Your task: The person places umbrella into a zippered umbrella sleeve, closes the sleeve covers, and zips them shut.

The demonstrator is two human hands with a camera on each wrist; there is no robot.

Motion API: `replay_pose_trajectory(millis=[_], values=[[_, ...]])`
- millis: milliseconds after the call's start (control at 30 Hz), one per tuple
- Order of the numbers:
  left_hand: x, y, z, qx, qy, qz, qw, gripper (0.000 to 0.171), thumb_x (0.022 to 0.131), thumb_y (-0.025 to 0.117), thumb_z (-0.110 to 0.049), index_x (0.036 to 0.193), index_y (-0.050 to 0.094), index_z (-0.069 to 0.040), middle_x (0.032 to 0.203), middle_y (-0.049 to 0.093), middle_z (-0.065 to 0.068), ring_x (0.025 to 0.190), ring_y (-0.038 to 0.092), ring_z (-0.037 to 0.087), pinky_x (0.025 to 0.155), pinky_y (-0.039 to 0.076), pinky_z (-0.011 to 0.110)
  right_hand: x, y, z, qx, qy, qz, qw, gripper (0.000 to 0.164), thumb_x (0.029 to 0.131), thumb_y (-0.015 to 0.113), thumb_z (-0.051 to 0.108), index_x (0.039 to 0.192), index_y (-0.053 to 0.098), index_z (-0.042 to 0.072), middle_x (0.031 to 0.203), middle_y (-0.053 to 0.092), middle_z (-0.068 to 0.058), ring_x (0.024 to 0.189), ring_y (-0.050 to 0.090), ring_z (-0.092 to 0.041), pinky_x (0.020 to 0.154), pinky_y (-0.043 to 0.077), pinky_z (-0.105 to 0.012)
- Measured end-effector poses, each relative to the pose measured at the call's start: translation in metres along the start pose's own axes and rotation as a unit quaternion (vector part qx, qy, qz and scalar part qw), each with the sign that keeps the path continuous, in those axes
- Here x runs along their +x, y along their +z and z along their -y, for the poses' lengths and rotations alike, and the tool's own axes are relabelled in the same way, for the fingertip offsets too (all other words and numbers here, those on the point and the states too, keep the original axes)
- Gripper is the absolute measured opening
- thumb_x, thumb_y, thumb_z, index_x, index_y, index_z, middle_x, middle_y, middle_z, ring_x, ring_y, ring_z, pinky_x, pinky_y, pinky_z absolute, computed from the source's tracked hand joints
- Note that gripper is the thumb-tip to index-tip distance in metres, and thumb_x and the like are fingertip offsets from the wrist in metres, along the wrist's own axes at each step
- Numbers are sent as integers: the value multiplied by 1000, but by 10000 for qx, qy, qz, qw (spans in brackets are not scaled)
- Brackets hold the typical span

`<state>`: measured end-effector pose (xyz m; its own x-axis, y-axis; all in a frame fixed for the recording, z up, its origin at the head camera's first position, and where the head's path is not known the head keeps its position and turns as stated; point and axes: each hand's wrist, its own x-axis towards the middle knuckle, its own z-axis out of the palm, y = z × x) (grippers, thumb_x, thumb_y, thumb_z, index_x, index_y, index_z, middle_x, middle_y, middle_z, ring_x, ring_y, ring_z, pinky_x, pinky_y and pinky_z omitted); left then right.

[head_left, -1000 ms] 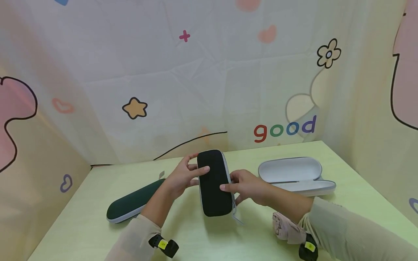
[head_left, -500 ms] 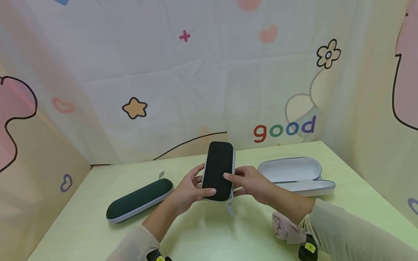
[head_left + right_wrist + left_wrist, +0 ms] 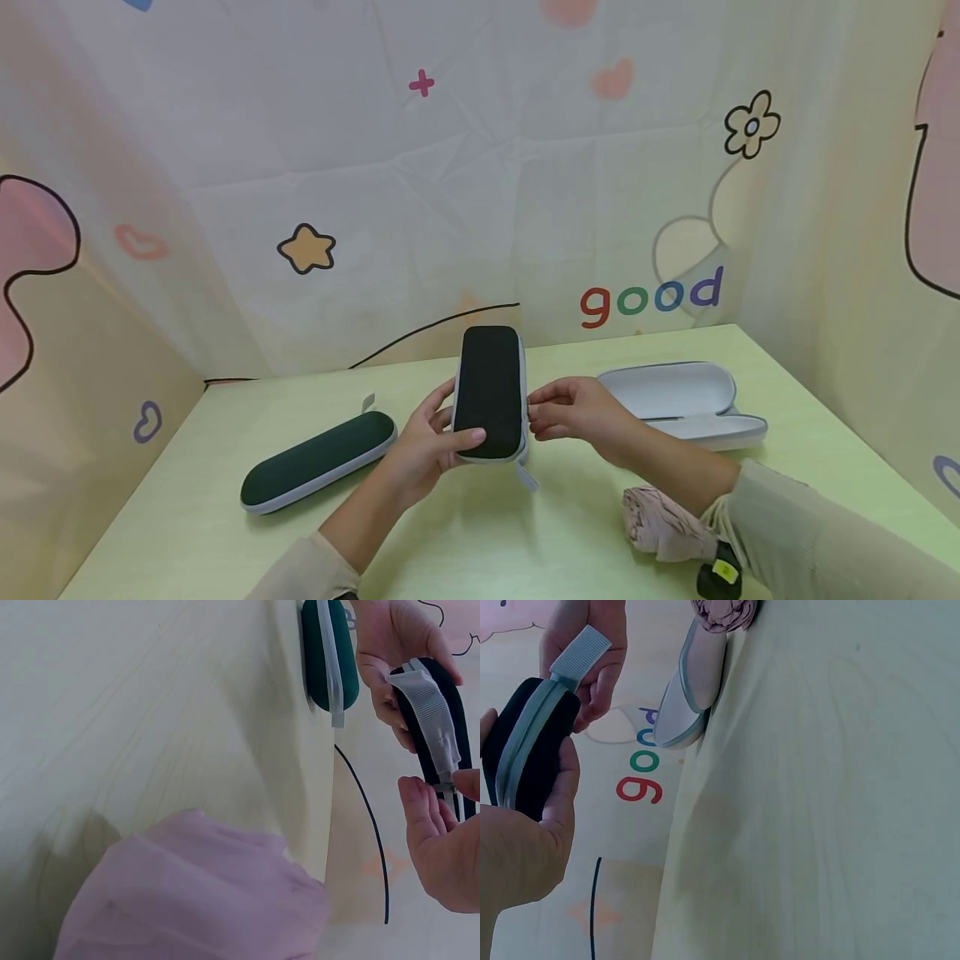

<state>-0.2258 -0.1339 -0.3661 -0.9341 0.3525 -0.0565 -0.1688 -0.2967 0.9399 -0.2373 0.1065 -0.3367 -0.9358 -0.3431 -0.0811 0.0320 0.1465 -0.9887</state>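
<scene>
Black case (image 3: 490, 392), gripped above the bench (image 3: 570, 525) by the left hand (image 3: 423, 446), has its slider (image 3: 444, 788) apparently pinched by the right hand (image 3: 581, 412), though fingers partly hide it, and a hard tug could twist it from a light left grip.

Creased cloth (image 3: 480, 208), printed with a star (image 3: 306, 249), flower (image 3: 752, 125) and colourful "good" (image 3: 651, 297), hangs behind the far edge of the pale table (image 3: 570, 542); printed panels (image 3: 870, 358) line its side edges.
</scene>
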Motion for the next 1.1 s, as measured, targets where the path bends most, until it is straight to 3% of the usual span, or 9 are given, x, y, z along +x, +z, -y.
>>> replay_pose_trajectory(millis=[233, 333, 400, 467, 533, 600, 667, 967, 1100], values=[[-6, 3, 3, 47, 57, 27, 10000, 90, 82, 74, 3, 154, 23, -16, 133, 49, 19, 99, 67, 25, 85, 54, 43, -1, 3, -1, -482, -9, -113, 9988, 19, 93, 65, 10, 103, 63, -7, 82, 62, -11, 72, 61, -20, 75, 57, -36], [-8, 3, 3, 33, 104, 29, 9999, 89, 82, 74, 3, 153, 25, -15, 131, 50, 18, 98, 67, 24, 84, 55, 43, -3, 2, -2, -1548, -613, -66, 9860, 11, 93, 65, 9, 95, 67, -1, 75, 60, -5, 68, 58, -17, 69, 55, -31], [-8, 3, 3, 15, 89, 40, 10000, 87, 82, 74, 2, 153, 26, -14, 130, 51, 18, 98, 67, 25, 84, 55, 43, -4, 1, -2, -2596, -1361, -63, 9561, 6, 91, 65, 8, 88, 68, 5, 71, 59, 1, 64, 54, -13, 62, 52, -27], [-9, 4, 2, 10, 38, 46, 10000, 84, 84, 72, 2, 153, 27, -13, 129, 51, 18, 98, 67, 25, 84, 54, 43, -5, 0, -3, -3691, -2203, -193, 9027, 9, 88, 65, 6, 81, 67, 10, 67, 55, 6, 61, 50, -9, 57, 46, -24], [-10, 5, 2, 33, -24, 28, 10000, 81, 85, 71, 2, 152, 28, -12, 129, 51, 19, 99, 67, 25, 85, 54, 43, -6, 1, -3, -4398, -2864, -336, 8506, 14, 84, 66, 3, 76, 64, 13, 65, 51, 10, 60, 45, -7, 54, 42, -23], [-10, 6, 2, 71, -87, -31, 9999, 78, 86, 70, 0, 151, 30, -12, 130, 50, 19, 99, 67, 25, 85, 54, 43, -6, 2, -3, -4766, -3251, -442, 8156, 16, 82, 66, 2, 73, 61, 14, 65, 48, 10, 60, 43, -6, 53, 41, -21], [-11, 7, 2, 96, -108, -74, 9999, 76, 86, 70, 0, 150, 31, -12, 130, 50, 19, 100, 66, 26, 85, 54, 43, -6, 3, -3, -4939, -3401, -560, 7983, 17, 81, 67, 1, 72, 59, 14, 64, 46, 9, 60, 43, -7, 53, 40, -21], [-14, 9, 1, 127, -31, 254, 9996, 78, 83, 73, -2, 149, 32, -8, 123, 54, 16, 96, 67, 25, 82, 55, 42, 2, -8, -4, -5099, -3345, -925, 7871, 17, 79, 66, 2, 70, 58, 14, 63, 45, 8, 59, 42, -9, 53, 38, -23], [-17, 10, 1, 128, -20, 342, 9993, 77, 83, 71, -1, 149, 32, -6, 123, 54, 15, 98, 67, 25, 82, 55, 42, 5, -14, -4, -5077, -3354, -963, 7877, 18, 78, 65, 2, 69, 56, 14, 63, 45, 8, 60, 42, -9, 54, 38, -25]])
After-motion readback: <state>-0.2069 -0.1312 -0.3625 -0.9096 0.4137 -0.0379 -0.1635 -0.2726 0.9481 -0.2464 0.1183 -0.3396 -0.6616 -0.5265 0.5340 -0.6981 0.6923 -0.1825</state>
